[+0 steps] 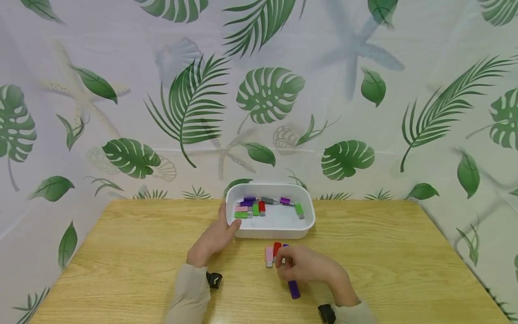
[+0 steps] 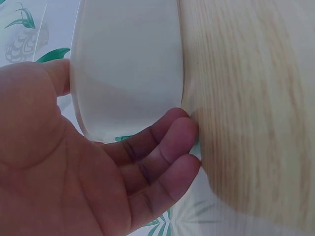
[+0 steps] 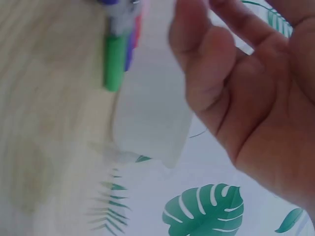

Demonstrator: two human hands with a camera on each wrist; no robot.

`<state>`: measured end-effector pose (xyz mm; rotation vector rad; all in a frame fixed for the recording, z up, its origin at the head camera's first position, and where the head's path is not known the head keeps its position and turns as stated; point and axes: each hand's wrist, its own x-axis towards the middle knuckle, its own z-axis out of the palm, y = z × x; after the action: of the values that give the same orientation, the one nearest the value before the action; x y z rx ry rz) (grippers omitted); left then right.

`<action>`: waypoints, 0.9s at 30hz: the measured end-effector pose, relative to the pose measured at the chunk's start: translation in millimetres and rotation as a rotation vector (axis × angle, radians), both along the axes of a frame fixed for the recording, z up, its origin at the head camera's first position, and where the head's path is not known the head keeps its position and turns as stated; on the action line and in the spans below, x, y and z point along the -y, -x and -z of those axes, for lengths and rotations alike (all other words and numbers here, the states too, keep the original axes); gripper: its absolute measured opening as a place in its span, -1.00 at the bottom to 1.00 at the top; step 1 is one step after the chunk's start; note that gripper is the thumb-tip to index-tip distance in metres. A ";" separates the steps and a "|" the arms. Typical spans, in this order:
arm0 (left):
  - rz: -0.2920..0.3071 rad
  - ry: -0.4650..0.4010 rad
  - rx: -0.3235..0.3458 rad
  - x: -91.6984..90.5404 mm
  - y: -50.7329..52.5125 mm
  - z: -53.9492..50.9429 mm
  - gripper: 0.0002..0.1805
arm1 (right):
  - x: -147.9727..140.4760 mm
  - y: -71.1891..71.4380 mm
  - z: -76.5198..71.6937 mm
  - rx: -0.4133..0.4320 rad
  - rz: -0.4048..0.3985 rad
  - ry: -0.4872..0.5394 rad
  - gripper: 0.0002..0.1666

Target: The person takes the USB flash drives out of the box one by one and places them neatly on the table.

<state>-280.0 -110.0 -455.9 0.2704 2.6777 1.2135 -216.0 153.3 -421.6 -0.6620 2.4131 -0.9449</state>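
Note:
A white plastic tray (image 1: 267,233) stands at the table's far edge, holding several USB sticks in green, pink, red, purple and grey. My left hand (image 1: 214,236) grips its left end; in the left wrist view the thumb lies at the tray's rim and the fingertips bend round near the base. My right hand (image 1: 309,265) hovers over loose USB sticks, fingers loosely bent, nothing visible between them. Under and beside it lie a pink USB stick (image 1: 269,255), a red USB stick (image 1: 277,248) and a purple USB stick (image 1: 294,289). A green USB stick (image 3: 114,64) shows blurred in the right wrist view.
The wooden table (image 1: 384,252) extends to both sides of the tray. Behind it hangs a leaf-patterned cloth (image 1: 259,45), close to the tray's back. Inside the tray, the sticks lie mostly at the left, with a green USB stick (image 1: 299,210) at the right.

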 end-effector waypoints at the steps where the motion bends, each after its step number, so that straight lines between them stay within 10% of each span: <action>1: 0.000 -0.001 -0.002 0.3 0.1 -0.4 -0.10 | 0.3 1.6 -2.1 -0.030 -0.001 0.033 -0.92; 11: -0.005 0.003 -0.006 -3.4 1.1 -3.1 -0.10 | -0.1 31.5 -12.9 -0.384 0.228 0.107 -0.91; 27: -0.019 0.002 -0.023 -0.4 1.0 0.6 -0.10 | 22.9 104.7 6.4 -0.481 0.252 -0.222 -0.54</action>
<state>-281.0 -109.6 -456.5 0.2605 2.7071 1.2200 -320.7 130.4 -428.0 -0.5594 3.0302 -0.6439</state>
